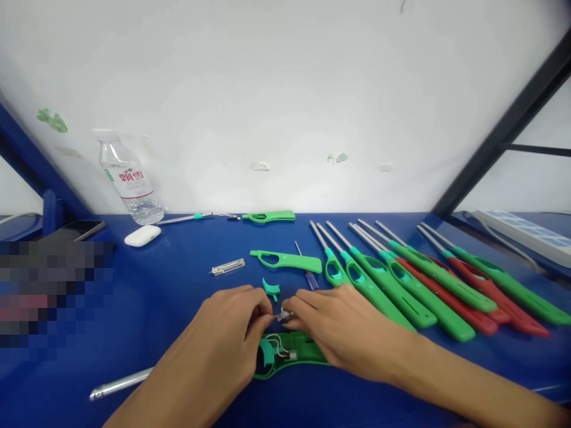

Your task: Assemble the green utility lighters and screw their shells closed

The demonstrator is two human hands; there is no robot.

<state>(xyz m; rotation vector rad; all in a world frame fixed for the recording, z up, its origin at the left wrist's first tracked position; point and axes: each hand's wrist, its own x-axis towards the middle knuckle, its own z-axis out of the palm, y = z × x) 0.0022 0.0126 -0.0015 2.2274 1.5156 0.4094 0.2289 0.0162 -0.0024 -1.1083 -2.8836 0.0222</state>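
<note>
Both hands meet over an opened green lighter shell [307,348], a half of a long-nosed gas lighter, lying on the table. Between the fingertips is a small metal-and-clear part [284,315], partly hidden. My right hand [339,321] pinches it, and my left hand [238,324] is closed at its thin left end. Inside the shell sit a teal trigger [266,353], white wires [277,340] and a small block [292,355]. A metal lighter tube [120,382] sticks out beyond my left forearm. Just above the hands lies a loose teal trigger [271,289].
Farther back lie a clear fuel tank [227,267], a green shell half [289,261], another green shell half [270,217], a screwdriver [311,279] and a metal tube [182,219]. Several assembled lighters [375,285] cover the right side. A water bottle [129,178] and white case [143,235] stand left.
</note>
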